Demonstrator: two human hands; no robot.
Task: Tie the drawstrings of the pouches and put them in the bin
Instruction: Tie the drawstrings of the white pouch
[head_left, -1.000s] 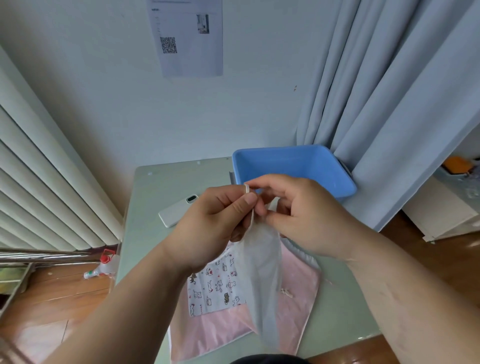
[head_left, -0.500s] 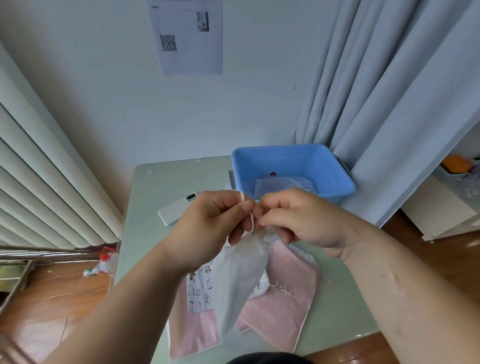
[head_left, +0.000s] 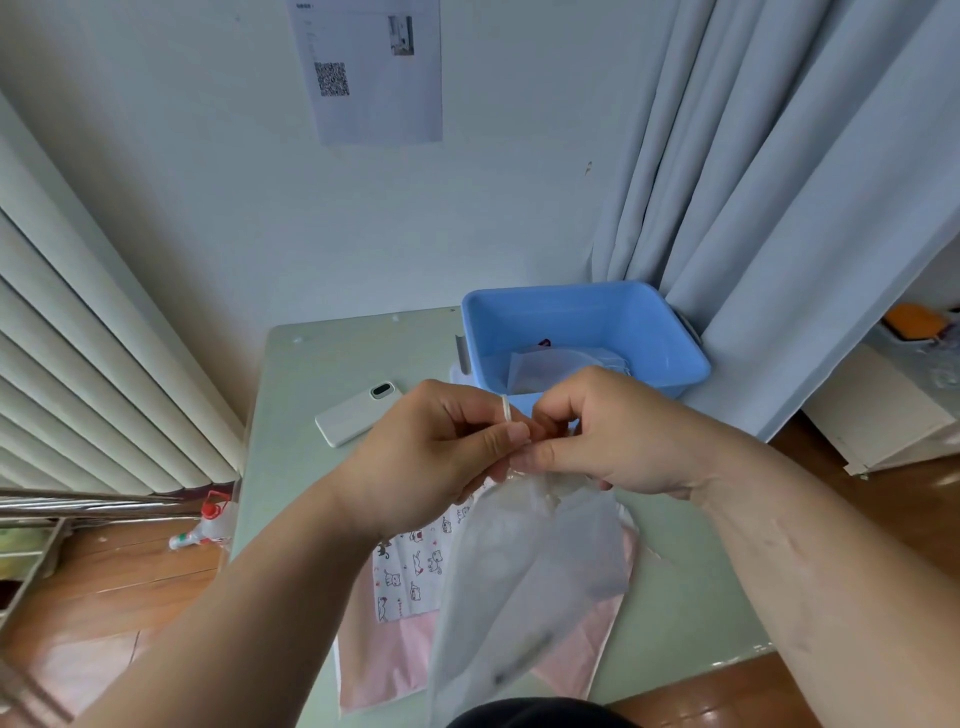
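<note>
Sheer white pouch (head_left: 519, 571) hanging from my right hand (head_left: 623, 431), its drawstring (head_left: 506, 408) pinched in my left hand (head_left: 431, 462), 1 clear pouch (head_left: 561, 364) lying in blue bin (head_left: 649, 322), pink pouch (head_left: 384, 654) flat beneath.

Sheer pouch (head_left: 524, 571): thin, translucent white cloth, matt, closed by a white cord drawstring (head_left: 506, 406). Beneath it lie a pink pouch (head_left: 384, 660) of matt woven cloth and a cat-print pouch (head_left: 410, 566) of white printed cloth. Bin (head_left: 571, 317), at 1 o'clock: smooth blue plastic with a slight sheen. Table (head_left: 322, 374): smooth pale green top, faintly reflective. Phone (head_left: 353, 418), at 10 o'clock: smooth white casing. Floor (head_left: 104, 597): glossy wood. Curtain (head_left: 779, 182): matt grey cloth. Wall sheet (head_left: 374, 104): matt paper.
</note>
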